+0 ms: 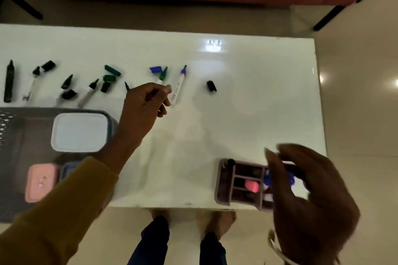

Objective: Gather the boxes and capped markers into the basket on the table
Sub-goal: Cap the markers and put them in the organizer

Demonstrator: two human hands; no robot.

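— On the table's left side, what is standing?
— Entry one: a grey basket (64, 110) is sitting at the near-left edge of the white table (237, 114). A white-lidded box (79, 132) is lying inside it, toward its far right corner. A pink box (41, 182) is lying nearer the person. A blue box (69, 170) beside it is showing only partly behind a mustard sleeve (64, 211).
— And the markers?
— All are lying outside the basket, in a loose row beyond its far rim. A black marker (9, 82) is lying furthest left. A green marker (162, 75) and a blue marker (179, 85) are lying uncapped further right, tips pointing away. Loose caps are lying among them: a green cap (112, 70), a blue cap (155, 69), and a black cap (211, 86) well apart on the right.
— Hands?
— The left hand (144, 103) is reaching past the basket's far right corner, fingers curling round a thin marker (127, 86) whose black pointed end is poking out of the fist. The right hand (305, 189), blurred, is hovering over a compartmented organiser (228, 183) at the near right edge. Its fingers and thumb are curving toward each other with something dark and blue between them. Whether it is gripping that, I am unable to tell. A pink piece (252, 186) is sitting in a middle compartment.
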